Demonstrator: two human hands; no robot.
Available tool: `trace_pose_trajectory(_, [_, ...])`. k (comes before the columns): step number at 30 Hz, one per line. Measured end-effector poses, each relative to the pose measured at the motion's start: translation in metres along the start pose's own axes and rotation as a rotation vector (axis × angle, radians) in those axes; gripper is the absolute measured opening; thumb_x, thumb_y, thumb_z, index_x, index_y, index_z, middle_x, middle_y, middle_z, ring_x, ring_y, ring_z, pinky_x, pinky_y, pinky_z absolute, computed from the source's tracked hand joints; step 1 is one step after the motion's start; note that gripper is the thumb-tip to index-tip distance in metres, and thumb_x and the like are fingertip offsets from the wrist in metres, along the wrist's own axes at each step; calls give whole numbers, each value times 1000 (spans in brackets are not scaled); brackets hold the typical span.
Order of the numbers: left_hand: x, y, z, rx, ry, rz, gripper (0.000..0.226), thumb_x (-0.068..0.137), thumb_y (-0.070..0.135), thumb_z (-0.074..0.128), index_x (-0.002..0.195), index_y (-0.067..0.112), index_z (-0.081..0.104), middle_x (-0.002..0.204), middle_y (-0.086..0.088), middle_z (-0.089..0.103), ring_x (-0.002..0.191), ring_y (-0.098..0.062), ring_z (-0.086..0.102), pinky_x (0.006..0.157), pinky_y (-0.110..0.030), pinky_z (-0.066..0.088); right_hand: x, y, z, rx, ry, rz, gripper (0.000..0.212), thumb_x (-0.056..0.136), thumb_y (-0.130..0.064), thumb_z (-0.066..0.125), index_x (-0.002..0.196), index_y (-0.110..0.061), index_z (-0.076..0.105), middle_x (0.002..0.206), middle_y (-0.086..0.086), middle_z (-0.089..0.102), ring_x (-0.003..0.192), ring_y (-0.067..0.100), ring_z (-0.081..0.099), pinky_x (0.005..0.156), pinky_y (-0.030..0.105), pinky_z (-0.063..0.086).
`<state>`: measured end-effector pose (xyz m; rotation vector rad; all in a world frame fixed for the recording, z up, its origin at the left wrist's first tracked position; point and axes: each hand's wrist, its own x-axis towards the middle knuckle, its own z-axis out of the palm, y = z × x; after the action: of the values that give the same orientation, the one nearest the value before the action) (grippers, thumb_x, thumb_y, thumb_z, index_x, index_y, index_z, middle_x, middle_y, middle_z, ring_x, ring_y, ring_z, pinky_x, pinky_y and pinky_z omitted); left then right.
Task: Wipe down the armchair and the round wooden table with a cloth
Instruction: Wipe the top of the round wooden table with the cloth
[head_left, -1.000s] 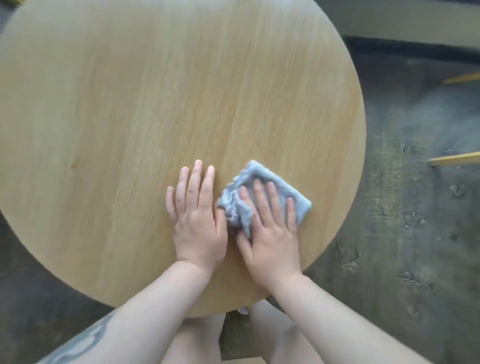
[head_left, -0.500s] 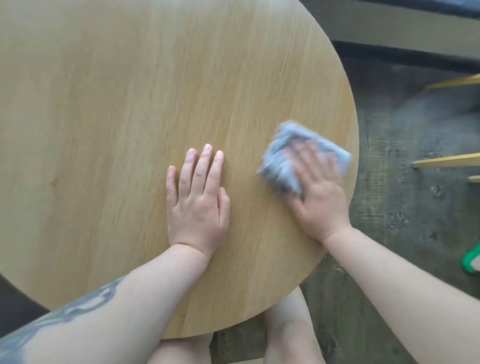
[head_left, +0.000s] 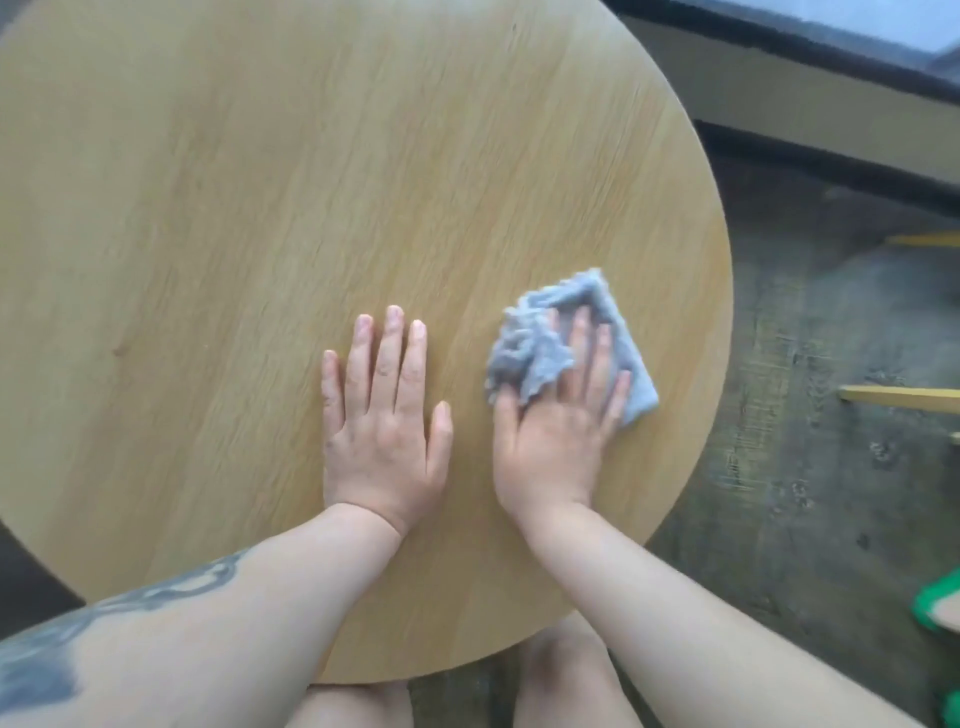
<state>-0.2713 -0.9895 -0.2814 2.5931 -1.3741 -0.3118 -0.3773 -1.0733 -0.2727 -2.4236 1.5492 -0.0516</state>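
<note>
The round wooden table (head_left: 260, 208) fills most of the head view. A crumpled light-blue cloth (head_left: 535, 353) lies on its near right part. My right hand (head_left: 558, 431) presses flat on the cloth with straight fingers, covering its lower half. My left hand (head_left: 384, 421) rests flat on the bare tabletop just left of the cloth, fingers straight and together. The armchair is not in view.
Dark grey floor (head_left: 805, 493) lies right of the table. Yellow wooden legs (head_left: 898, 397) stick in from the right edge. Something green (head_left: 937, 603) sits on the floor at the lower right. My knees (head_left: 566, 675) show below the table's near edge.
My right hand slid the cloth out toward the table's right edge, then back left and nearer. My left hand stayed flat in about the same place.
</note>
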Motion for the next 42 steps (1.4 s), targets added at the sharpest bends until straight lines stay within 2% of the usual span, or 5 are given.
trace_pose_trajectory(19, [47, 25, -4, -41, 66, -220, 62, 84, 37, 40, 144, 23, 36, 149, -12, 27, 132, -26, 22, 107, -44, 14, 15, 83, -27, -9, -22, -27, 68, 90, -42, 45, 152, -23, 26, 159, 1, 21, 148, 20, 10, 119, 47, 3])
trace_pose_trajectory(24, [73, 33, 1, -29, 200, -335, 60, 87, 30, 39, 146, 22, 37, 157, -6, 27, 143, -28, 22, 116, -47, 8, 66, 72, -25, -79, -268, -1042, 70, 84, -43, 47, 150, -25, 33, 157, -2, 28, 147, 18, 19, 119, 42, 4])
trace_pose_trajectory(29, [68, 33, 6, 15, 202, -323, 58, 90, 24, 41, 148, 22, 35, 157, -6, 28, 144, -28, 23, 118, -48, 8, 94, 99, -37, -25, -25, -43, 65, 95, -44, 37, 153, -23, 20, 161, 2, 16, 149, 21, 7, 119, 48, 4])
trace_pose_trajectory(34, [71, 31, 8, 62, 216, -295, 58, 89, 27, 39, 146, 18, 39, 154, -10, 33, 141, -32, 28, 116, -52, 14, 94, 72, -32, -129, -281, -1015, 70, 86, -41, 47, 152, -27, 26, 159, -3, 23, 148, 18, 14, 120, 43, 5])
trace_pose_trajectory(42, [71, 29, 7, 66, 203, -294, 58, 90, 28, 36, 146, 17, 39, 154, -11, 34, 140, -34, 28, 116, -54, 15, 92, 40, -23, -25, -116, -360, 70, 90, -41, 44, 153, -23, 22, 161, 1, 17, 149, 20, 8, 120, 45, 3])
